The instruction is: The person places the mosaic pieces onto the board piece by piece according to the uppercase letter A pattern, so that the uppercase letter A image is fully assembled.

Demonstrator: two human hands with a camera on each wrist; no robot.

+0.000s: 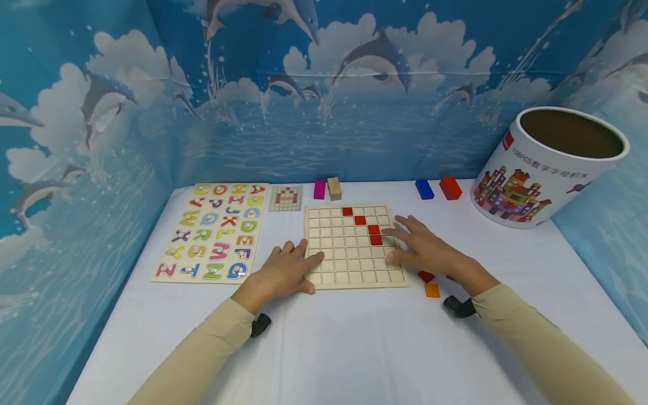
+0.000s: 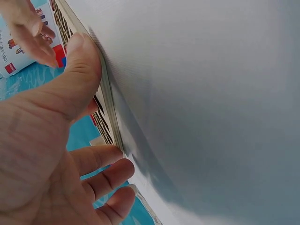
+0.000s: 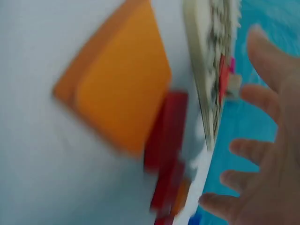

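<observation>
A wooden grid board (image 1: 349, 278) lies on the white table, with several red tiles (image 1: 375, 235) set in its upper right cells. At its lower left corner my left hand (image 1: 283, 269) rests, index finger on the grid. The left wrist view has the thumb (image 2: 83, 70) and fingertips along the board's edge. Over the right edge, my right hand (image 1: 425, 248) hovers with spread fingers and holds nothing, fingertips near the red tiles. Beside the board, partly beneath that hand, lie loose red tiles (image 1: 426, 277) and an orange tile (image 1: 432, 290), large and blurred in the right wrist view.
A letter puzzle board (image 1: 205, 233) lies at left, with a small pattern card (image 1: 286, 198) beside it. Behind the grid stand magenta (image 1: 319, 189), wooden (image 1: 334, 189), blue (image 1: 424, 189) and red (image 1: 450, 188) blocks. A large white tub (image 1: 541, 169) stands back right.
</observation>
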